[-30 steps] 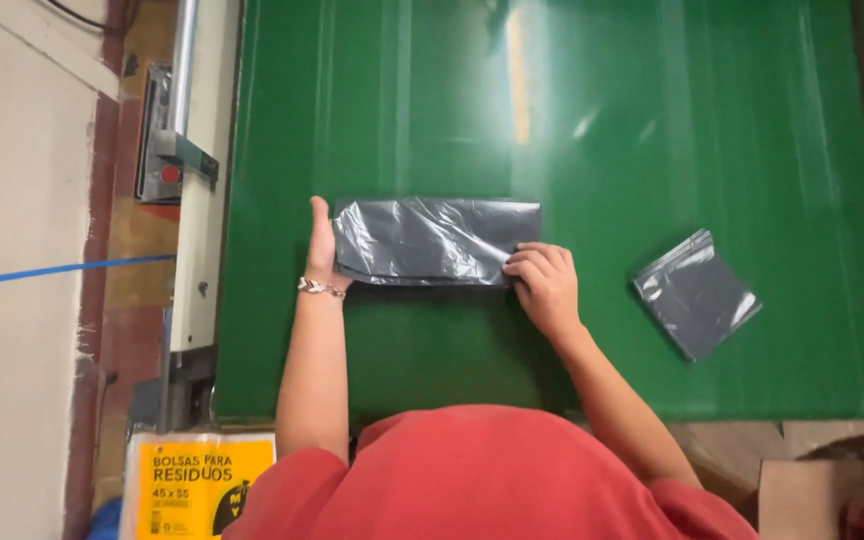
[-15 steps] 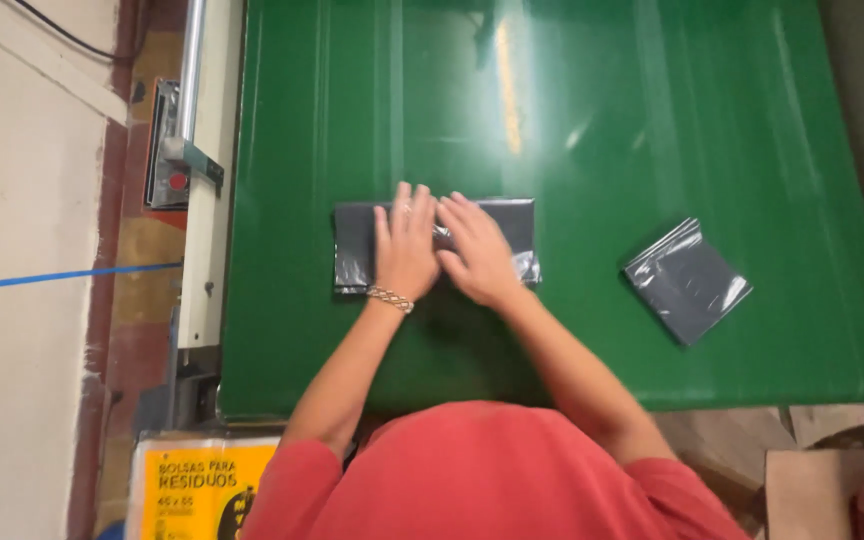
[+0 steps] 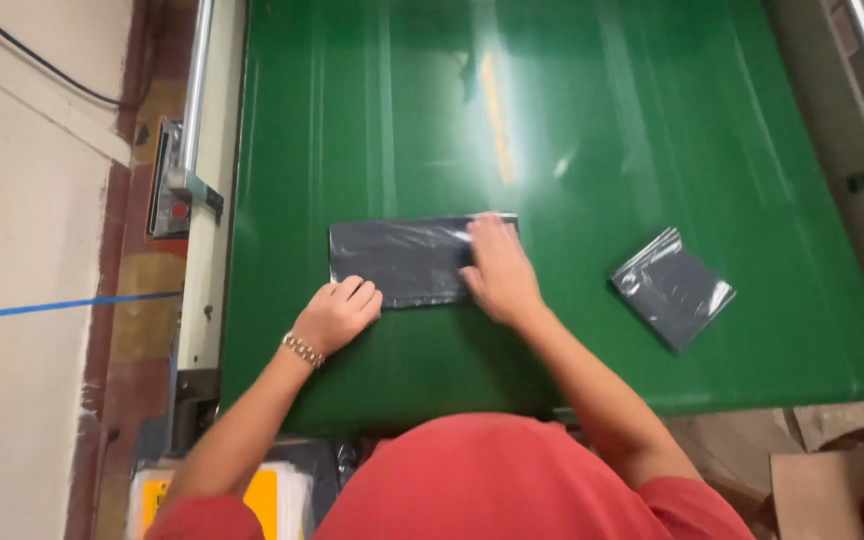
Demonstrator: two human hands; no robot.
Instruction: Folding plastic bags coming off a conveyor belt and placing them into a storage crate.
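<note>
Both hands flat on grey bag (green table).

The tabletop is plain glossy green. The folded plastic bag is dark grey, as is the small packet.

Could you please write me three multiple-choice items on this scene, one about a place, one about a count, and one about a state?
1. Where does the small folded bag lie?
A. To the right of the right hand
B. Under the left hand
C. On the floor

2. How many grey bags are on the green table?
A. One
B. Two
C. Four

3. How does the right hand sit on the long bag?
A. Clenched above it
B. Flat on its right end
C. Not touching it

Key: 1 A, it lies apart near the table's right edge; 2 B, one long and one small; 3 B, the palm presses it down.
</note>
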